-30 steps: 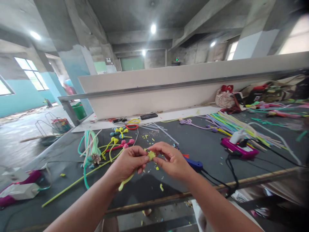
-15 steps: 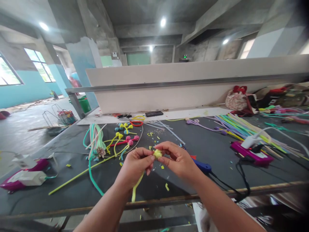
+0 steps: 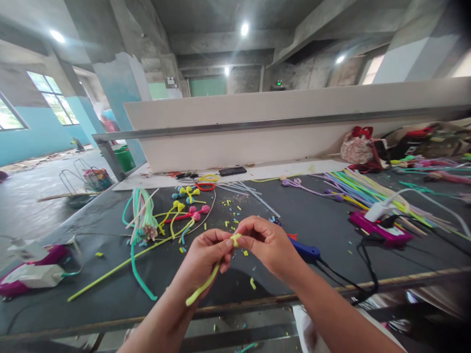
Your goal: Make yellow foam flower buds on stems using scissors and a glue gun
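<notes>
Above the dark tabletop, near its front edge, my left hand pinches a small yellow fuzzy piece between thumb and fingers. My right hand grips the same piece from the right, its fingertips close to the left ones. A yellow fuzzy stem hangs down from under my left hand, its free end pointing toward the table edge. Small yellow cut bits lie on the tabletop around and below my hands. A blue-handled tool rests beside my right wrist.
At the left lie a bundle of green and pink stems, a long yellow stem and knotted pink pieces. Coloured stems spread at the right behind a purple power strip. A phone lies farther back.
The yellow piece looks narrower and more covered by my fingertips. The hanging stem has swung left and toward me. The whole view has shifted slightly.
</notes>
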### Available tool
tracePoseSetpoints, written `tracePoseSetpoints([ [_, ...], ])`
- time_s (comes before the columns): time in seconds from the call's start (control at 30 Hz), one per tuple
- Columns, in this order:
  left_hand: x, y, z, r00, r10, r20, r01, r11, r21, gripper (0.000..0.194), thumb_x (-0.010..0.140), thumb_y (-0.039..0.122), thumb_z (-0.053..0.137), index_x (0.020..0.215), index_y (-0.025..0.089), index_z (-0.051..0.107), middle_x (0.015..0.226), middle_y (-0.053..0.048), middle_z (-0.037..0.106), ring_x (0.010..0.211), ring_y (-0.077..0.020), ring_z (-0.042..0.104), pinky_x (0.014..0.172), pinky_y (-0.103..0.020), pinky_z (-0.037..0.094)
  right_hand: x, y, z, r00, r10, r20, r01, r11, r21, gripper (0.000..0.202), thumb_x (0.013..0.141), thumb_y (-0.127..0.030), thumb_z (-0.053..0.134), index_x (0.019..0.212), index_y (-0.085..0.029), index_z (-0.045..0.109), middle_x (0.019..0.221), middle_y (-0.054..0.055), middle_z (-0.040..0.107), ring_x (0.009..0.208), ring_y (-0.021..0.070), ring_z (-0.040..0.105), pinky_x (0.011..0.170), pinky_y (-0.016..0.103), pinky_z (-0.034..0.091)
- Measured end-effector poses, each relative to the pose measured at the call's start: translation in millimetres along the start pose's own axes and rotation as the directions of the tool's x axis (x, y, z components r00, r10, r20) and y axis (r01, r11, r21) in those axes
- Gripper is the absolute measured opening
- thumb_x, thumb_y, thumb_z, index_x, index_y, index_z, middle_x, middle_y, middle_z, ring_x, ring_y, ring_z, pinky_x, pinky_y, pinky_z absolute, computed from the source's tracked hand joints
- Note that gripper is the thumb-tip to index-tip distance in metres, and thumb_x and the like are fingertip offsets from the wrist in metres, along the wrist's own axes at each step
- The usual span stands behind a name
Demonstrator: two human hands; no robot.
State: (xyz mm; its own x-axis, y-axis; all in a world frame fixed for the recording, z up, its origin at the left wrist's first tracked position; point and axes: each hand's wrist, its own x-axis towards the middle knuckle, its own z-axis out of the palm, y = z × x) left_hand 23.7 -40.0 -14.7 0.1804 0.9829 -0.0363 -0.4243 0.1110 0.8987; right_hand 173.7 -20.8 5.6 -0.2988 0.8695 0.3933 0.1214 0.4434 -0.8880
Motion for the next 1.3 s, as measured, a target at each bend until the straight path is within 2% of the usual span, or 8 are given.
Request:
tracePoseSetpoints([
  [0.13,1,-10,3.2,0.968,0.232,-0.097,-0.204,0.95,0.234,0.018,0.068,0.029,0.069,0.072,0.014,0.06,0.049,0.005,0.054,0.04,-0.0052,0.045,0.038,-0.015,0.037,2,1,2,0.989,0.144,0.012,-0.143,0.963,0.229,0.015,0.07,-0.032,0.068,0.07,-0.019,0.061,0.063,-0.003,0.059,0.061,0.0119,0.054,0.058,0.024,0.043],
  [0.3,0,-12,5.0,0.957,0.268,-0.112,-0.236,0.942,0.237,0.021,0.068,0.029,0.07,0.075,0.014,0.057,0.053,0.005,0.055,0.043,-0.0056,0.047,0.039,-0.016,0.041,3,4,2,0.988,0.155,0.015,-0.153,0.957,0.247,0.015,0.07,-0.03,0.069,0.073,-0.018,0.061,0.065,-0.004,0.058,0.062,0.0103,0.054,0.058,0.023,0.042],
  [0.5,-7,7,5.2,0.999,-0.038,0.018,0.037,0.998,0.043,0.033,0.075,0.046,0.06,0.082,0.014,0.053,0.065,0.001,0.058,0.042,-0.0051,0.048,0.033,-0.014,0.035,0,7,-1,0.993,0.096,0.065,-0.112,0.934,0.34,0.017,0.072,-0.032,0.069,0.076,-0.019,0.059,0.068,-0.002,0.06,0.063,0.0118,0.056,0.06,0.026,0.044],
  [0.63,-10,14,3.2,0.959,-0.248,0.135,0.239,0.968,0.081,0.04,0.076,0.054,0.054,0.083,0.015,0.054,0.063,0.0,0.058,0.035,-0.0039,0.044,0.028,-0.013,0.029,-1,6,-2,0.998,0.0,0.066,-0.019,0.958,0.285,0.014,0.075,-0.032,0.067,0.075,-0.02,0.059,0.07,-0.002,0.058,0.065,0.0121,0.054,0.061,0.026,0.044],
  [0.87,-11,10,-0.1,0.907,-0.376,0.192,0.369,0.927,0.071,0.038,0.077,0.055,0.052,0.08,0.017,0.051,0.056,-0.001,0.057,0.033,-0.0054,0.044,0.028,-0.013,0.026,-2,6,-6,0.982,-0.146,0.12,0.14,0.989,0.051,0.013,0.081,-0.032,0.061,0.076,-0.02,0.059,0.075,0.001,0.056,0.067,0.0138,0.053,0.06,0.027,0.044],
  [1.07,-14,0,4.5,0.951,-0.247,0.187,0.267,0.959,-0.093,0.026,0.076,0.037,0.062,0.071,0.018,0.045,0.052,0.004,0.053,0.031,-0.0019,0.035,0.028,-0.012,0.018,-4,3,-9,0.951,-0.258,0.172,0.26,0.966,0.011,0.007,0.082,-0.022,0.059,0.075,-0.02,0.059,0.08,0.003,0.058,0.074,0.0149,0.055,0.065,0.027,0.044],
  [1.2,-20,-10,7.3,0.989,-0.112,0.092,0.115,0.993,-0.03,0.031,0.076,0.041,0.06,0.067,0.018,0.042,0.049,0.006,0.05,0.03,-0.0014,0.032,0.029,-0.012,0.015,-8,0,-9,0.937,-0.261,0.231,0.271,0.963,-0.012,0.001,0.081,-0.02,0.058,0.082,-0.021,0.058,0.084,0.003,0.056,0.076,0.015,0.053,0.069,0.028,0.045],
  [1.3,-22,-18,4.1,0.998,-0.002,0.059,0.0,0.999,0.034,0.032,0.076,0.043,0.06,0.066,0.018,0.043,0.046,0.007,0.046,0.032,-0.0018,0.031,0.031,-0.013,0.018,-11,2,-9,0.941,-0.239,0.241,0.259,0.964,-0.055,0.019,0.08,-0.019,0.06,0.098,-0.023,0.055,0.093,0.004,0.054,0.078,0.0147,0.051,0.07,0.028,0.045],
])
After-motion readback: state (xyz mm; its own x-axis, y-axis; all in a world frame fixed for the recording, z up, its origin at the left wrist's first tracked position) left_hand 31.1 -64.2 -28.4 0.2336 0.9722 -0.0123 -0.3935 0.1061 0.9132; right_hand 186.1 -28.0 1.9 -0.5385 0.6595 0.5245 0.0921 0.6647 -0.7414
